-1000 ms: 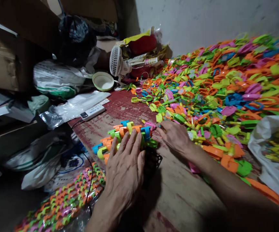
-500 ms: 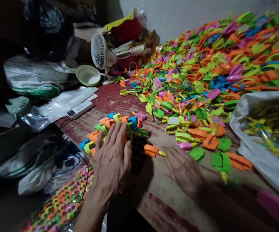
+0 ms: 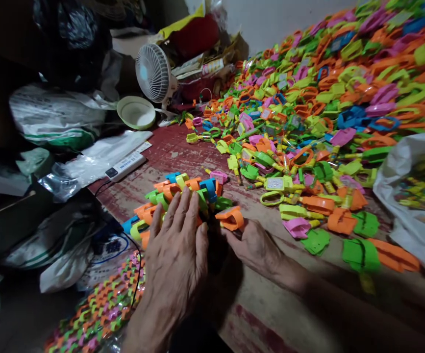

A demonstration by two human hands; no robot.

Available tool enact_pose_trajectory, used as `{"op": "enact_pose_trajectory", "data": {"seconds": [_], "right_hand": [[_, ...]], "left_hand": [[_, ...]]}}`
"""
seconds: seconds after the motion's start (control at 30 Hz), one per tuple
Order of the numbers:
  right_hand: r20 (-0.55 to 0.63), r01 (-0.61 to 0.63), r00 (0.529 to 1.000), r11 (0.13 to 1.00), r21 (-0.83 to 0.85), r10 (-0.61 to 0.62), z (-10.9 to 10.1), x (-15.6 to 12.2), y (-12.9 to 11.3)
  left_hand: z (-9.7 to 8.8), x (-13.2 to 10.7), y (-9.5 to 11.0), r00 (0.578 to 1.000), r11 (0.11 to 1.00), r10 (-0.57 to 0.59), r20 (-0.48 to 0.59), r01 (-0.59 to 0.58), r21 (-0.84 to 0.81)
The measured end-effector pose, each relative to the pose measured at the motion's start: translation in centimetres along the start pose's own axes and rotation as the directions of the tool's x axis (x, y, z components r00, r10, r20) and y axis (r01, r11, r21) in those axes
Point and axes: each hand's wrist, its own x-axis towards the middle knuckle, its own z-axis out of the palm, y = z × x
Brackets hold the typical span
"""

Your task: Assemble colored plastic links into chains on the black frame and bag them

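My left hand (image 3: pixel 177 245) lies flat, fingers stretched out, over a stacked group of plastic toy watches (image 3: pixel 162 192) in orange, green, blue and yellow. Its palm side is hidden. To its right, my right hand (image 3: pixel 258 247) pinches one orange toy watch (image 3: pixel 231 218) by its near end, holding its curled band toward the stack. Dark shadow fills the gap between that piece and my left thumb. Loose pieces lie to the right, among them a pink one (image 3: pixel 297 227) and a green one (image 3: pixel 315 241).
A large heap of coloured toy watches (image 3: pixel 308 108) rises against the wall. A white sack (image 3: pixel 399 162) of small yellow pieces stands at right. A fan (image 3: pixel 155 73), a bowl (image 3: pixel 136 113) and a power strip (image 3: pixel 126 166) are at left. Filled packs (image 3: pixel 102 304) lie below the table edge.
My right hand has moved left and closed around the orange toy watch, whose yellow end is now covered. My left hand stays on the stack. The view has shifted slightly.
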Motion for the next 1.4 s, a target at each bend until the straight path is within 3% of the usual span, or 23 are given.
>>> {"op": "enact_pose_trajectory", "data": {"seconds": [0.13, 0.37, 0.53, 0.63, 0.73, 0.87, 1.0, 1.07, 1.13, 1.2, 1.4], "right_hand": [[-0.019, 0.108, 0.994, 0.981, 0.159, -0.107, 1.2, 0.5, 0.5], [-0.051, 0.27, 0.963, 0.956, 0.112, -0.266, 1.1, 0.1, 0.3], [0.031, 0.363, 0.929, 0.925, 0.113, -0.369, 1.0, 0.6, -0.3], [0.018, 0.434, 0.899, 0.895, 0.101, -0.437, 1.3, 0.7, -0.5], [-0.03, 0.39, 0.921, 0.919, 0.065, -0.389, 2.2, 0.4, -0.6], [-0.048, 0.332, 0.943, 0.943, 0.025, -0.33, 2.9, 0.1, -0.3], [-0.051, 0.393, 0.919, 0.917, 0.067, -0.39, 0.1, 1.2, -0.1], [-0.074, 0.327, 0.94, 0.942, -0.074, -0.332, -2.0, 3.0, -0.5], [-0.063, 0.131, 0.985, 0.935, -0.33, -0.161, -3.6, 5.4, -1.1], [-0.079, -0.057, 0.997, 0.867, -0.495, 0.021, -4.2, 8.0, -1.6], [-0.137, -0.23, 0.973, 0.835, -0.5, 0.186, -3.3, 13.5, -1.3]], "left_hand": [[0.0, 0.0, 0.0, 1.0, 1.0, 0.013, -0.002, -0.013, 0.021], [0.0, -0.2, 0.0, 0.999, 0.999, 0.036, -0.028, -0.035, 0.034], [-0.2, -0.4, 0.0, 0.997, 0.996, 0.07, -0.04, -0.067, 0.058], [-0.7, -0.1, 0.2, 0.998, 0.993, 0.066, -0.019, -0.064, 0.101], [-1.3, 0.4, 0.5, 0.999, 0.986, 0.044, 0.027, -0.048, 0.159], [-0.4, 1.4, 0.6, 0.999, 0.978, 0.029, -0.039, -0.02, 0.208], [1.1, 2.1, 0.4, 0.994, 0.977, 0.081, -0.067, -0.066, 0.205], [1.4, 2.0, 0.4, 0.993, 0.98, 0.082, -0.082, -0.065, 0.19], [1.3, 1.9, 0.4, 0.995, 0.984, 0.064, -0.078, -0.05, 0.171], [1.0, 1.9, 0.3, 0.998, 0.988, 0.049, -0.044, -0.042, 0.146], [-0.4, 2.7, 0.1, 0.991, 0.997, -0.009, 0.135, -0.002, 0.078]]}}
